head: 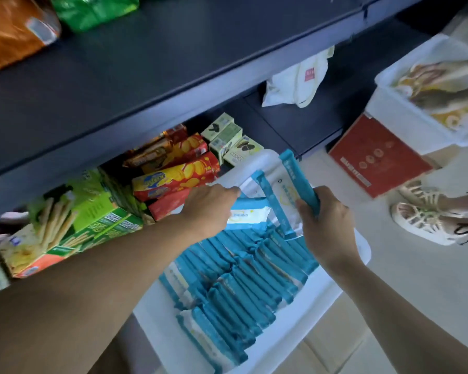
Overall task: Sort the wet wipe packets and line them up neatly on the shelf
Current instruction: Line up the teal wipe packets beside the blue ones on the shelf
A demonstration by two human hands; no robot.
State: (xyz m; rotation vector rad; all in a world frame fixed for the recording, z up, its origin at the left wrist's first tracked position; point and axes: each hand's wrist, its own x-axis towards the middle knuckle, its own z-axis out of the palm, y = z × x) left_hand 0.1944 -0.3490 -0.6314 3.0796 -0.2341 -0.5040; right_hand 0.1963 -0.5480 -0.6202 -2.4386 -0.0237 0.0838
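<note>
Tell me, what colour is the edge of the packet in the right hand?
Blue: the packet held by the right hand has a blue edge, seen in the head view.

— Where do the wet wipe packets (235, 287) sit?
— Lower centre of the frame — blue-and-white, standing on edge in close rows inside a white bin (322, 300).
— Any out of line?
— One packet (247, 214) lies flat at the rows' upper end; another packet (299, 179) is raised and tilted just right of it, and a third (273, 203) leans between them.
</note>
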